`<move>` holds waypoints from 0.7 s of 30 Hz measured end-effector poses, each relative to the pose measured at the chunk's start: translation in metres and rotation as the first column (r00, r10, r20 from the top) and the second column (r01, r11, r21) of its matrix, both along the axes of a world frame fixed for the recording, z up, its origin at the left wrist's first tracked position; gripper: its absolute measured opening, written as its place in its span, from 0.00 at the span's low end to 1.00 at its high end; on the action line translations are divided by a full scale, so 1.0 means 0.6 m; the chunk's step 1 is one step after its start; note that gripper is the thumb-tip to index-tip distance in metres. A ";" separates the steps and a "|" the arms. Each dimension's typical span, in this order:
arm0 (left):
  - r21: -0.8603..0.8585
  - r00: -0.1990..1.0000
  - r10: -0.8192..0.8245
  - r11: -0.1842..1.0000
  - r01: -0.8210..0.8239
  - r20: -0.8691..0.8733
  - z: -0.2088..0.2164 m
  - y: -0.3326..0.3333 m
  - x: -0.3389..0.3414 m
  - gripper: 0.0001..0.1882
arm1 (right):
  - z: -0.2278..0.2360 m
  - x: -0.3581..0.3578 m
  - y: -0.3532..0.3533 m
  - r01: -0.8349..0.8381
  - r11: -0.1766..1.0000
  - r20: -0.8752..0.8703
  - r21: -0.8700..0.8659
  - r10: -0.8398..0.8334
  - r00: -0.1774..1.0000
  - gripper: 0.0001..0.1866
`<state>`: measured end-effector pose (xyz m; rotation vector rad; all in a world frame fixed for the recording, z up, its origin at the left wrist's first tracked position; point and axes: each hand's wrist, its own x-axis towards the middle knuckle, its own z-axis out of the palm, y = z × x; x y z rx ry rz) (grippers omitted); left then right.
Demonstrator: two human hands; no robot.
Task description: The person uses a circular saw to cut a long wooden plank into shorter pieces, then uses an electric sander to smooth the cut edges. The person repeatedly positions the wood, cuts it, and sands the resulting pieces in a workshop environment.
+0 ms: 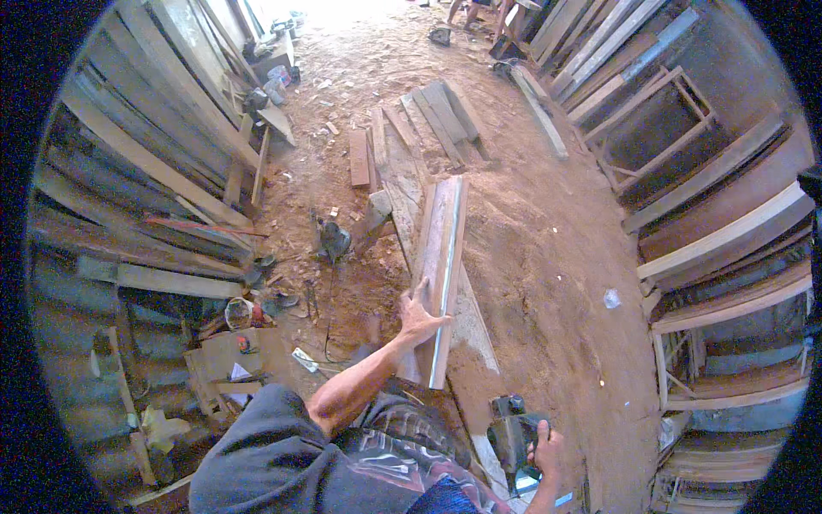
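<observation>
My left hand (421,319) grips a reddish-brown wooden board (438,231) across its near half, thumb stretched over the long edge. A pale bright strip runs along the board's length. Under it lies a long, worn plank (473,330), set at a slant. At the lower right, my right hand (546,454) is closed on the handle of a dark power planer (514,433). The planer is apart from the board, near my body, above a pale surface. Its underside is hidden.
Sawdust covers the floor (548,283). Short boards (441,116) lie ahead, and a dark corded power tool (332,238) sits to the left. Timber (171,163) leans on the left wall; frames and curved pieces (728,236) stand right. Another person's legs (467,13) show far off.
</observation>
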<state>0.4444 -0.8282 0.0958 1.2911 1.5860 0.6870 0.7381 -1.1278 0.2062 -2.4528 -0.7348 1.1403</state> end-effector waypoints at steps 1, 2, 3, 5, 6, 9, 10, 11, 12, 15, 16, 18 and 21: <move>0.039 0.931 -0.002 0.999 -0.014 0.364 0.001 -0.001 -0.014 0.60 | 0.003 0.003 0.003 0.088 0.996 -0.108 0.033 -0.084 0.991 0.35; 0.072 0.732 -0.020 0.997 -0.039 0.681 0.004 -0.002 -0.021 0.58 | 0.006 0.005 0.006 0.061 0.997 -0.076 0.045 -0.057 0.995 0.35; -0.013 0.656 0.042 0.999 -0.049 0.754 0.007 -0.005 -0.026 0.49 | 0.010 0.006 0.010 0.034 0.998 -0.051 0.050 -0.032 0.998 0.35; -0.222 0.468 0.172 0.973 0.054 0.867 0.016 -0.003 -0.044 0.41 | 0.016 0.006 0.016 -0.003 0.999 -0.019 0.048 0.004 1.000 0.36; -0.364 0.403 0.298 0.927 0.095 0.865 0.022 -0.002 -0.049 0.38 | 0.019 0.006 0.019 -0.015 0.999 -0.018 0.040 0.015 1.000 0.37; -0.494 0.453 0.405 0.864 0.093 0.794 0.032 -0.013 -0.054 0.30 | 0.028 0.004 0.025 -0.033 0.999 -0.022 0.032 0.033 0.999 0.38; -0.526 0.497 0.425 0.847 0.077 0.757 0.031 -0.014 -0.054 0.29 | 0.029 0.003 0.027 -0.037 0.999 -0.044 0.032 0.039 0.998 0.38; -0.436 0.538 0.399 0.898 -0.064 0.743 0.027 -0.017 -0.050 0.30 | 0.031 0.003 0.027 -0.040 0.999 -0.022 0.027 0.041 0.999 0.38; -0.378 0.548 0.386 0.916 -0.133 0.742 0.020 -0.017 -0.044 0.31 | 0.031 0.002 0.026 -0.047 0.999 -0.016 0.028 0.047 0.999 0.38; -0.306 0.571 0.413 0.911 -0.278 0.710 -0.013 -0.006 -0.014 0.37 | 0.032 -0.001 0.023 -0.035 0.999 -0.006 0.041 0.035 0.999 0.37; -0.287 0.571 0.403 0.914 -0.286 0.715 -0.024 0.003 -0.003 0.41 | 0.032 -0.003 0.021 -0.020 0.998 0.003 0.060 0.020 1.000 0.37; -0.231 0.800 0.369 0.928 -0.292 0.473 -0.041 0.014 0.017 0.49 | 0.033 -0.006 0.021 0.006 0.999 -0.024 0.034 -0.005 1.000 0.36; -0.095 0.957 0.144 0.980 -0.172 -0.253 -0.044 0.021 0.037 0.68 | 0.035 -0.010 0.022 0.042 0.999 -0.033 0.032 -0.041 0.999 0.35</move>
